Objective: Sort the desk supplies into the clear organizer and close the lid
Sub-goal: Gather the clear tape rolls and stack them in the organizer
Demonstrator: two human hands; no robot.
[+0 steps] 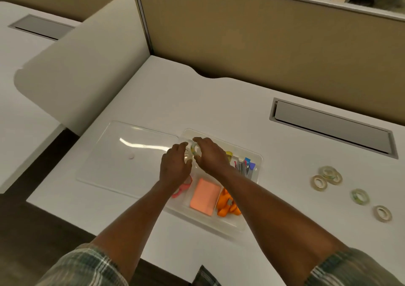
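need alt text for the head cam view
Both hands, left and right, place tape rolls into a clear organizer on a white desk. Its lid lies open to the left; five tape rolls wait at right.

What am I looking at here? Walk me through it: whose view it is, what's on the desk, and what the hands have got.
There is no machine: one camera worn on a person's head looks down at their bare hands. The left hand and right hand meet over the far corner of a clear organizer, apparently placing tape rolls. Its lid lies open to the left. Inside sit an orange notepad, an orange stapler and pens. More loose tape rolls wait on the desk to the right.
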